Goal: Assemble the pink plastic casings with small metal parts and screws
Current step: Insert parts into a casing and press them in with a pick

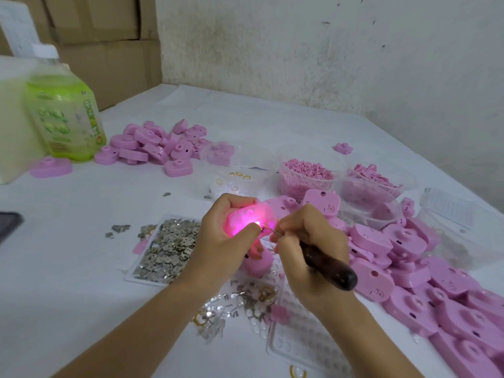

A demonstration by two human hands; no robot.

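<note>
**Pink casing (246, 218) glows while the screwdriver (326, 261) works on it**

Pink light shines from inside the casing. The left hand (218, 236) holds it up just above the bench (81, 268), with its fingers curled round it. The right hand (302, 241) is wrapped round the dark handle of the screwdriver, and its fingers pinch near the thin metal shaft. The tip meets the casing right beside the left fingertips.

That is where things could go wrong. The tip is thin and the screw is too small to see. If the tip slips off, it could poke the left fingers or scratch the plastic. If the casing turns in the hand, the screw could go in crooked. A dropped screw would be hard to find among the loose metal bits and gold rings (245, 296) lying under the wrists.

The bench has a white cover. A tray of small metal parts (166, 246) sits just left of the hands. A big pile of pink casings (409, 268) spreads to the right, and a smaller pile (155, 145) lies further back. Clear tubs (308, 173) hold tiny pink pieces. A green bottle (65, 115) stands at the far left. Behind it are cardboard boxes (103, 36) and a stained white wall (327, 50).
</note>
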